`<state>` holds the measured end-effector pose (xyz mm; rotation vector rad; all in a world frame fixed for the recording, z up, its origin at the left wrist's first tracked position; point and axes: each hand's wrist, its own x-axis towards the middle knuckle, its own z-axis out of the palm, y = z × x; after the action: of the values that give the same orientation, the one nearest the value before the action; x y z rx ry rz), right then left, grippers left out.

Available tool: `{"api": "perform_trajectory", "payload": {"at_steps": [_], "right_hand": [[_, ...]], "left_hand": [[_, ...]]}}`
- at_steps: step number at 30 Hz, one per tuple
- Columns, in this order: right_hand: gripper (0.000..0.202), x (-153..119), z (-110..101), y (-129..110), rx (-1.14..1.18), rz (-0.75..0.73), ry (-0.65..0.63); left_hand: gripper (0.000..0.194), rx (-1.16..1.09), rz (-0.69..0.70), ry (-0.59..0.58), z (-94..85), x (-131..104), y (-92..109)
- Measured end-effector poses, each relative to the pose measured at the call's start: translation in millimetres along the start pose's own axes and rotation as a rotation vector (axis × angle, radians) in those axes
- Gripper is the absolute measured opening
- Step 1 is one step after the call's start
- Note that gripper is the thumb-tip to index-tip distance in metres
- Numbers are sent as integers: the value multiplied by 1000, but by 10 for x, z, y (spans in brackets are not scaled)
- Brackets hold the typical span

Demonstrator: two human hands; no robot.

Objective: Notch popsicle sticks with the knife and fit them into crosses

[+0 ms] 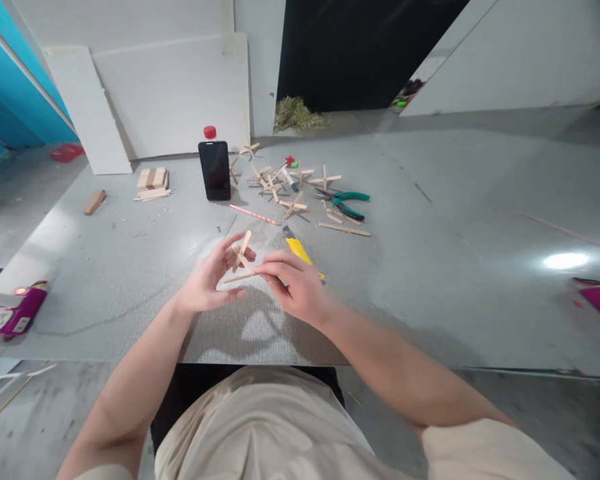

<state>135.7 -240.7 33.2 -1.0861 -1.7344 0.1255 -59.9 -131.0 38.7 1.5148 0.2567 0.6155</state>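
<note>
Left hand [209, 281] open, thumb spread, around a wooden-stick star [243, 256] above the desk [420, 280]; right hand [299, 288] pinches its end | One phone [215, 172], one red-capped bottle [209, 132], one pair of pliers [349, 201], one yellow cutter [299, 251], one striped pencil [254, 214]; several overlapping stars [294, 206] | Purple box [29, 311], markings illegible

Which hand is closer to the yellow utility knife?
The right. The right hand is just beside the yellow utility knife; the left hand is farther off, to the knife's left.
</note>
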Motion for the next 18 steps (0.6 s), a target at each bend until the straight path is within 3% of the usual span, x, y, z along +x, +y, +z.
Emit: {"api": "perform_trajectory", "payload": {"at_steps": [2,6,11,14,18], "right_hand": [[24,-6,12,12,10,6,0],[20,12,35,21,46,39,7],[13,41,29,97,114,195,76],[12,25,64,204,198,320,59],[16,-6,162,277,332,447,-40]], "left_hand": [[99,1,7,-3,17,6,-24],[77,-22,4,7,50,36,-169],[99,-34,34,24,-43,95,-298],[102,2,47,60,-78,111,-310],[84,81,28,105,-25,102,-333]]}}
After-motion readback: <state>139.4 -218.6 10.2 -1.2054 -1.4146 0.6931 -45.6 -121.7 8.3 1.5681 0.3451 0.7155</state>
